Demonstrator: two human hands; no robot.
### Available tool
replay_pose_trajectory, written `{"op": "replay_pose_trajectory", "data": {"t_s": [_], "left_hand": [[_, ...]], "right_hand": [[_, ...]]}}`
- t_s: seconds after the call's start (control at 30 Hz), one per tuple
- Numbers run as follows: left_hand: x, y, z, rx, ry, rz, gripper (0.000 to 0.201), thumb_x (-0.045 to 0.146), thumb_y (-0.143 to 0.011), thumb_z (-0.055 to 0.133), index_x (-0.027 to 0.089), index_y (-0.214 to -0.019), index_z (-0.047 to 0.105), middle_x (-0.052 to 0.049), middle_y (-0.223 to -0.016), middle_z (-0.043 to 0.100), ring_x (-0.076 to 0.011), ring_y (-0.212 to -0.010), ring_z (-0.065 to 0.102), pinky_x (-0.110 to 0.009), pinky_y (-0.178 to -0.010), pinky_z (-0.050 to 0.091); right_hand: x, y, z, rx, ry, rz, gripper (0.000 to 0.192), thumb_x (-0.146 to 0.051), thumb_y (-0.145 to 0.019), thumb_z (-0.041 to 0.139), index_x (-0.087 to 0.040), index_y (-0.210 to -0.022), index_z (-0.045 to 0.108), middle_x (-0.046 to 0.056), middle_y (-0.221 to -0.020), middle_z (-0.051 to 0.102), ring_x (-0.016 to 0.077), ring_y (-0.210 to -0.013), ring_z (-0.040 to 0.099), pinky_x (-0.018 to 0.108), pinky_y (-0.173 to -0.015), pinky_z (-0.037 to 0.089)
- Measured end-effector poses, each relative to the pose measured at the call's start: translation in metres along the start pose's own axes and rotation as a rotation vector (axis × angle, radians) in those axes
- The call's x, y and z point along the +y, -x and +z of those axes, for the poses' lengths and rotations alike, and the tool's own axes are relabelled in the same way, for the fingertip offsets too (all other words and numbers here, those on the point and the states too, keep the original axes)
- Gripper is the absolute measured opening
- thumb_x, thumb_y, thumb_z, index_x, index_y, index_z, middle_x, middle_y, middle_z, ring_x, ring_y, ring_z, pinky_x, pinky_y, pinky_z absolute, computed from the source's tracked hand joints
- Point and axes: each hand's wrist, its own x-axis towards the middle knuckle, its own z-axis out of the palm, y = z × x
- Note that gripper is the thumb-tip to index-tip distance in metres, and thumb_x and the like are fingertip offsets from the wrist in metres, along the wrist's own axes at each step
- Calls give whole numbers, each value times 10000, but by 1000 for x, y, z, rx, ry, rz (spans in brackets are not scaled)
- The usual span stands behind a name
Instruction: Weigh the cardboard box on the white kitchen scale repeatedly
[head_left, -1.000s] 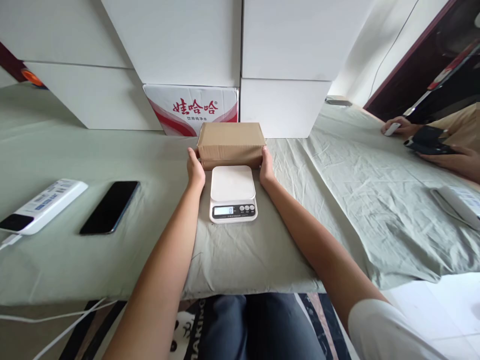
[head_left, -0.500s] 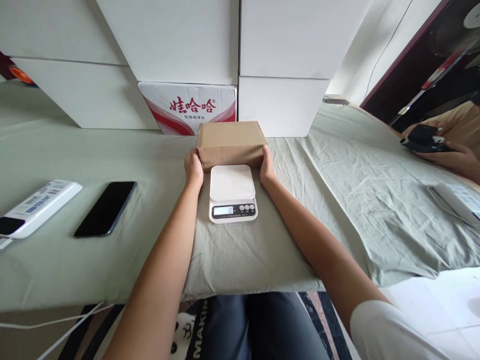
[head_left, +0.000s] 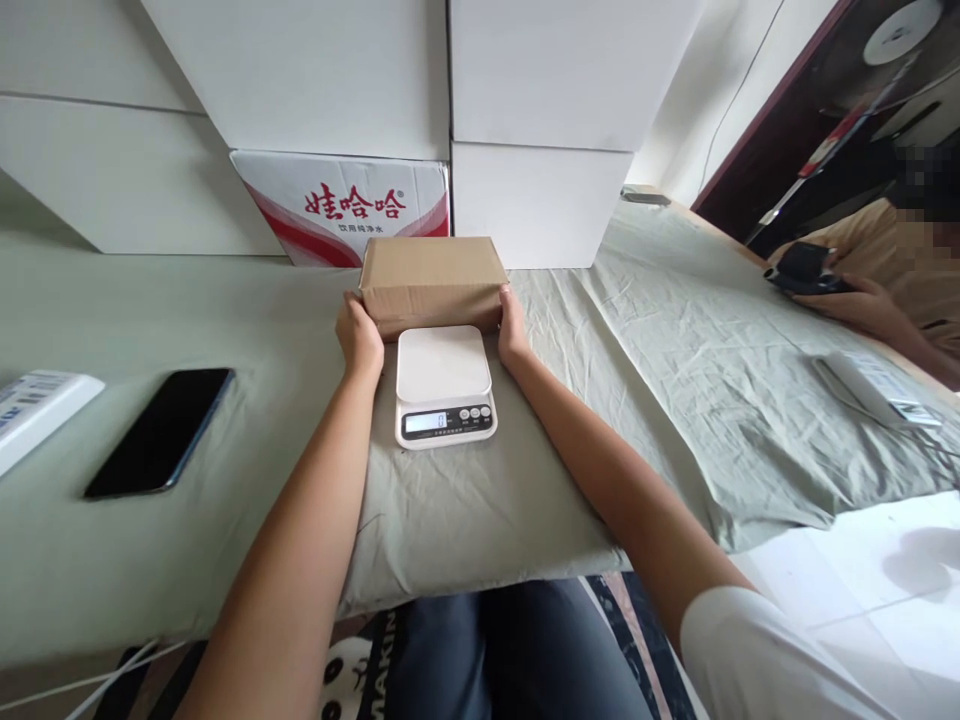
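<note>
A plain brown cardboard box [head_left: 435, 265] sits just behind a white digital scale [head_left: 444, 365], on the cloth-covered table. My left hand [head_left: 360, 335] presses against the box's left end, and my right hand [head_left: 512, 325] is against its right end, so the box is gripped between both palms. Most of the fingers are hidden behind the box's sides. The scale's lit display appears to read 0, and its white platform carries nothing.
White cartons stand along the back, one a printed carton [head_left: 352, 205] with red lettering. A black phone [head_left: 161, 432] and a white device [head_left: 41, 410] lie at left. At right are a power strip [head_left: 874, 385] and another person's hand [head_left: 862, 300] holding a dark object.
The view has turned slightly to the right, so the table's contents appear further left. Both hands stay on the box, which keeps its place behind the scale.
</note>
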Motion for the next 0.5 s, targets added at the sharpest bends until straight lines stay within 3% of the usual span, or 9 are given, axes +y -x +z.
{"op": "replay_pose_trajectory", "data": {"t_s": [0.23,0.37,0.5], "left_hand": [[-6,-3,2,-81,13,18,904,928,-1056,167,227,-880,709,-180,-979,795,-359,-1031,813,-521,-1044,669],[-8,-2,4,-77,125,33,922,1024,-992,268,236,-815,711,-150,-880,771,-341,-1055,821,-450,-1028,684],[-12,-5,4,-110,196,47,881,1037,-973,358,245,-785,696,-158,-901,768,-360,-1139,824,-449,-1076,682]], "right_hand": [[-21,9,4,-36,7,0,1121,-1066,-817,600,-205,-1530,685,159,-1600,738,383,-1723,488,574,-1513,320],[-18,6,2,2,7,19,1131,-1047,-814,624,-194,-1555,668,159,-1701,671,371,-1793,397,599,-1537,252],[-16,5,3,28,-2,46,1048,-1016,-830,654,-258,-1553,674,88,-1778,621,340,-1802,395,620,-1548,206]]}}
